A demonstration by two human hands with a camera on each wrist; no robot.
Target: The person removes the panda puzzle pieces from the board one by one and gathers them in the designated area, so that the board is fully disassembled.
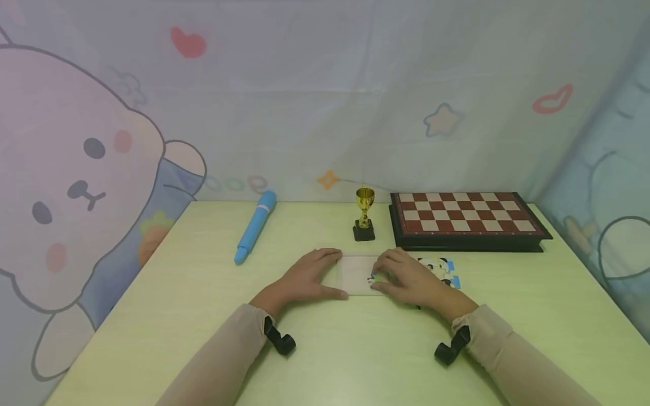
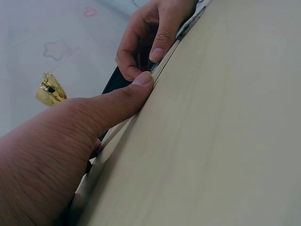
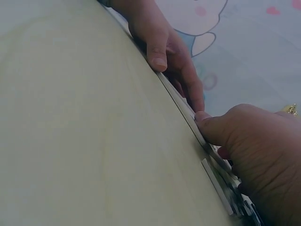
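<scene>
A pale flat puzzle board [image 1: 355,274] lies on the table between the two hands. My left hand [image 1: 310,276] holds it at the left end, thumb on the near edge and fingers at the far edge. Over the board's right part, my right hand [image 1: 408,279] has thumb and fingers bent around a small printed puzzle piece [image 1: 374,278], pinching it low at the surface. Most of that piece is covered by the fingers. More puzzle pieces [image 1: 449,265], white with blue and black print, lie just right of the board, partly under the right hand and wrist.
A small gold trophy cup [image 1: 364,217] on a black base stands behind the board. A red and white chessboard box [image 1: 467,217] lies at the back right. To the back left is a blue microphone-shaped stick [image 1: 256,225]. A printed curtain [image 1: 304,101] hangs behind the table [image 1: 167,316].
</scene>
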